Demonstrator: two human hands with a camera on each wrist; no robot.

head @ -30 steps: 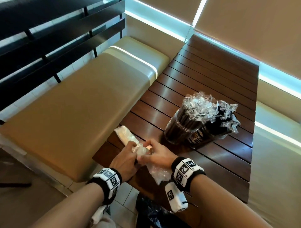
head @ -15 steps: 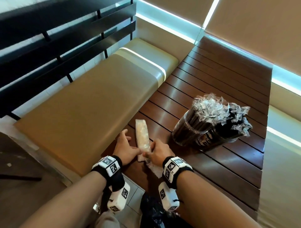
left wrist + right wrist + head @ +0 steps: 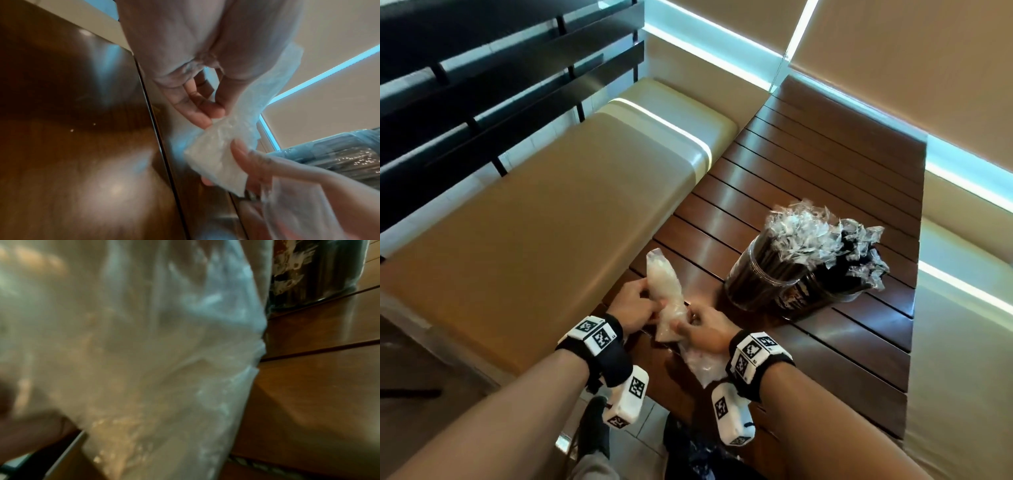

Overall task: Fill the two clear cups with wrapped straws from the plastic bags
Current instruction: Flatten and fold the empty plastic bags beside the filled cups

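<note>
Two clear cups [image 3: 763, 277] stand side by side on the slatted wooden table [image 3: 808, 192], both packed with dark wrapped straws [image 3: 804, 236] whose crinkled wrapper ends stick out on top. Near the table's front left corner both hands hold a folded, rolled-up clear plastic bag [image 3: 666, 291]. My left hand [image 3: 635, 306] pinches its left side, and the left wrist view shows thumb and fingers on the bag [image 3: 218, 152]. My right hand [image 3: 703, 327] grips the lower end, where loose plastic hangs toward me. The right wrist view is filled by blurred plastic [image 3: 144, 353].
A tan padded bench [image 3: 544, 222] runs along the table's left side, with dark horizontal slats behind it. A second pale bench [image 3: 962, 342] lies on the right. A dark crumpled bag [image 3: 698, 455] sits on the floor below the table edge.
The view has tilted and moved closer. The rolled bag has turned from slanting left to pointing away from me, and both hands have shifted their hold along its lower part.
</note>
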